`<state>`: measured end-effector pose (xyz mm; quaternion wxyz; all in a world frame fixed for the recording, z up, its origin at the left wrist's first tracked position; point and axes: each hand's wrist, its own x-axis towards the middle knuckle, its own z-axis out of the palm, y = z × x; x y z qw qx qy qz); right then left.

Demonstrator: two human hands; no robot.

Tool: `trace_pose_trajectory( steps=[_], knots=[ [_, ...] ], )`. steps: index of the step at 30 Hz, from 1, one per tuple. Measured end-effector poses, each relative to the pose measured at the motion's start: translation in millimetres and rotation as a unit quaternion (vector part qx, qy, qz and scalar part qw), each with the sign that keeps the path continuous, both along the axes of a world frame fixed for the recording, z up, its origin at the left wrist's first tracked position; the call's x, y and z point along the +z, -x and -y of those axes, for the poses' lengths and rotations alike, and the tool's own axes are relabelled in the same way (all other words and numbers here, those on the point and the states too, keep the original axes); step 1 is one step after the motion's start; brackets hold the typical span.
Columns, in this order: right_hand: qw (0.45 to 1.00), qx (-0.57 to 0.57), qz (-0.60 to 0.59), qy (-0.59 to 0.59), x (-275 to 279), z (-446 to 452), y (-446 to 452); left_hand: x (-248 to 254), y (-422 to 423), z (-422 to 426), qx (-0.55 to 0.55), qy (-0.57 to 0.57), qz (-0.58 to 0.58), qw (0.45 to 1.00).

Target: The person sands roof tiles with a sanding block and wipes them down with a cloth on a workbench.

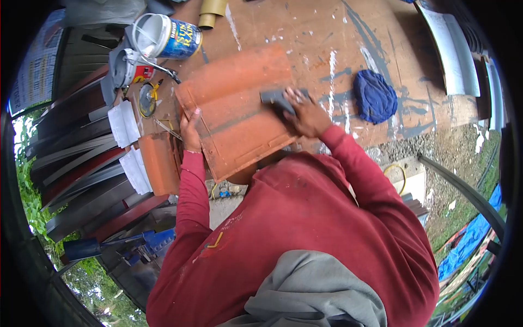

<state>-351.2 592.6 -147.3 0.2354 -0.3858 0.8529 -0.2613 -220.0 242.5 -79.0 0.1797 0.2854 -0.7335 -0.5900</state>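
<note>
An orange roof tile [239, 117] lies at a slant on the paint-stained wooden table [321, 32]. My left hand [190, 131] grips the tile's left edge, with the thumb on top and the other fingers hidden below. Over the tile's right part, my right hand [306, 113] is closed on a dark grey pad [272, 97], slightly blurred, pressed against the surface. A dark grey streak runs along the middle of the tile.
A folded blue cloth [376, 97] lies right of the tile. Paint buckets [182, 39] and a round lid [147, 100] are at the upper left. More tiles [158, 163] stand at the left, and curved white pieces [449, 52] at the upper right.
</note>
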Motion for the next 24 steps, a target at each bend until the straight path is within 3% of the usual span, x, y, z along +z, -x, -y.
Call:
trace_pose_trajectory(
  steps=[3,7,10,12,14,16,20,22,24],
  knots=[
    [0.990,-0.064,-0.074,0.096,-17.4,10.1,2.2,2.7,-4.6,-5.2,-0.013,-0.078,0.020,0.997],
    [0.999,0.004,-0.004,0.032,14.4,-39.2,-30.7,-25.0,-4.8,13.2,-0.003,-0.028,-0.015,0.999],
    [0.994,-0.038,-0.035,0.096,-13.5,-10.5,1.8,-31.1,-16.8,-2.2,0.028,-0.065,-0.020,0.997],
    [0.998,-0.029,-0.031,0.051,-9.5,-12.0,2.6,-20.5,-12.2,0.4,0.008,-0.130,-0.011,0.991],
    [0.995,-0.035,-0.013,0.091,-3.9,-29.6,-23.3,-32.4,-20.1,9.7,0.017,-0.096,0.001,0.995],
    [1.000,0.001,0.020,0.010,13.9,-46.1,-37.5,-28.7,-8.5,0.1,0.031,-0.054,-0.037,0.997],
    [0.989,-0.013,-0.118,0.084,-10.2,-11.2,-1.3,-42.6,-17.4,13.8,0.005,-0.086,-0.013,0.996],
    [0.991,-0.022,-0.109,0.074,-2.5,-9.0,-5.1,-33.5,-13.1,4.5,0.008,-0.124,-0.028,0.992],
    [0.997,0.021,-0.036,0.062,17.2,-24.1,-31.7,-28.4,-9.9,-0.2,0.024,-0.064,-0.031,0.997]
  ],
)
